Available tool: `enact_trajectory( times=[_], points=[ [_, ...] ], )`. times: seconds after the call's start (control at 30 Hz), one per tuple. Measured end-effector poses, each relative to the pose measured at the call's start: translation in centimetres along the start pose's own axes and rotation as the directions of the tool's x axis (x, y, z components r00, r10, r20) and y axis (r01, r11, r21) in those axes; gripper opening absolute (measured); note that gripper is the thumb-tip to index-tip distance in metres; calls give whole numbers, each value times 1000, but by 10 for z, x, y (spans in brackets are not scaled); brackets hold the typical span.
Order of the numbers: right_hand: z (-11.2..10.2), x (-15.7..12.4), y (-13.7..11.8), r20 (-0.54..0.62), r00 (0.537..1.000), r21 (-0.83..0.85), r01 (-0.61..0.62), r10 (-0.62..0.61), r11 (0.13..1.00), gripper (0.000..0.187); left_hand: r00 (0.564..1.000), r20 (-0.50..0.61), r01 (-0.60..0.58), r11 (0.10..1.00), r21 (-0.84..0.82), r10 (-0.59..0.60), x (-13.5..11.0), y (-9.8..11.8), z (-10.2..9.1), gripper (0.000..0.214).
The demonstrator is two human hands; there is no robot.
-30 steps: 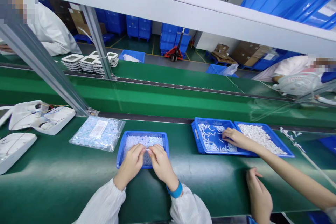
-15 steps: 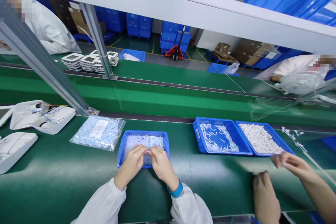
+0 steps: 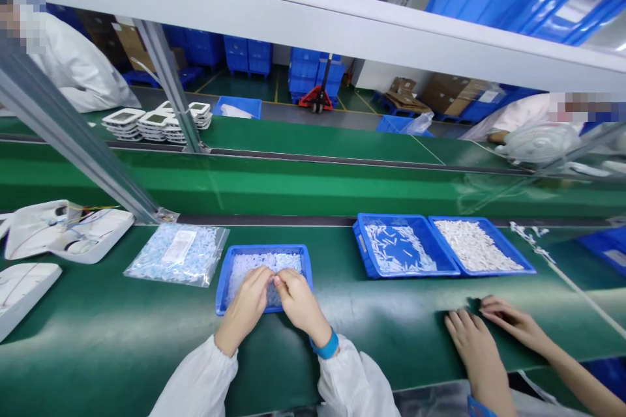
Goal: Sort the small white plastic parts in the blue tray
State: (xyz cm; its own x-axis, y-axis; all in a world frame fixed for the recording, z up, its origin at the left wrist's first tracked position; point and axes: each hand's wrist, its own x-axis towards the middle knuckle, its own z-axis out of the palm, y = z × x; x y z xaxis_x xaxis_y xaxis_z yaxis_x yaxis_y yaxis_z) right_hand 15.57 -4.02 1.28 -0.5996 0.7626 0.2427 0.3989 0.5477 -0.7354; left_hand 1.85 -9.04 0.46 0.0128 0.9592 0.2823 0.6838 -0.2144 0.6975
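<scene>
My left hand and my right hand meet over the front half of a small blue tray. Thumbs and index fingers of both are pinched together, tip to tip. Whatever they grip is too small and too covered by the fingers to name. Inside the tray lie many tiny pieces, pale lilac on the left and light blue-white on the right. A blue band circles my right wrist. Left of the tray rests a clear plastic bag of light blue pieces with a white label.
Two blue trays with white strips and small white parts stand to the right. A co-worker's hands work at the right front. White housings with wires lie left, near a slanted metal post.
The view has shifted slightly. My hands stay over the tray, fingertips still together; a pale bit seen between them earlier is now hidden. The co-worker's hands have come closer together on the table.
</scene>
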Motion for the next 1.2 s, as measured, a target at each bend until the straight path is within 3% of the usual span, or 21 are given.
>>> enact_trajectory(
  times=[0.07,0.17,0.27,0.4,0.5,0.57,0.63,0.7,0.77,0.83,1.0,1.2],
  points=[
    [-4,-3,0,-97,995,-107,-1,-9,994,23,998,-64,1,1000,8,0,-1,-2,3,23],
    [-26,-12,7,-302,952,-259,-140,58,956,22,986,-169,15,998,58,-5,-2,-6,5,26],
    [-70,-24,26,-470,871,-298,-312,146,902,22,984,-180,33,992,120,-11,-2,-8,6,30],
    [-130,-39,59,-650,728,-307,-514,218,801,29,982,-186,76,978,195,-39,-1,-8,6,29],
    [-152,-44,75,-730,644,-306,-609,230,732,40,974,-223,88,975,202,-42,-2,-8,6,27],
    [-152,-44,79,-755,617,-312,-638,224,704,45,965,-259,106,972,210,-49,-2,-9,7,27],
    [-140,-42,76,-740,638,-338,-627,213,702,41,954,-291,152,958,243,-78,-3,-10,8,28],
    [-118,-37,68,-657,731,-385,-534,182,753,36,945,-306,210,932,295,-116,-3,-9,8,30],
    [-91,-30,54,-530,842,-410,-361,102,838,30,940,-309,254,902,349,-145,-2,-8,9,31],
    [-63,-19,37,-448,894,-391,-194,-2,900,23,941,-300,274,878,393,-159,-2,-8,10,32],
    [-17,6,7,-345,932,-285,14,-116,958,13,946,-272,287,851,439,-179,-1,-12,12,26],
    [-9,17,3,-290,952,-132,64,-100,989,21,941,-282,285,888,362,-186,0,-15,12,21]
  ],
)
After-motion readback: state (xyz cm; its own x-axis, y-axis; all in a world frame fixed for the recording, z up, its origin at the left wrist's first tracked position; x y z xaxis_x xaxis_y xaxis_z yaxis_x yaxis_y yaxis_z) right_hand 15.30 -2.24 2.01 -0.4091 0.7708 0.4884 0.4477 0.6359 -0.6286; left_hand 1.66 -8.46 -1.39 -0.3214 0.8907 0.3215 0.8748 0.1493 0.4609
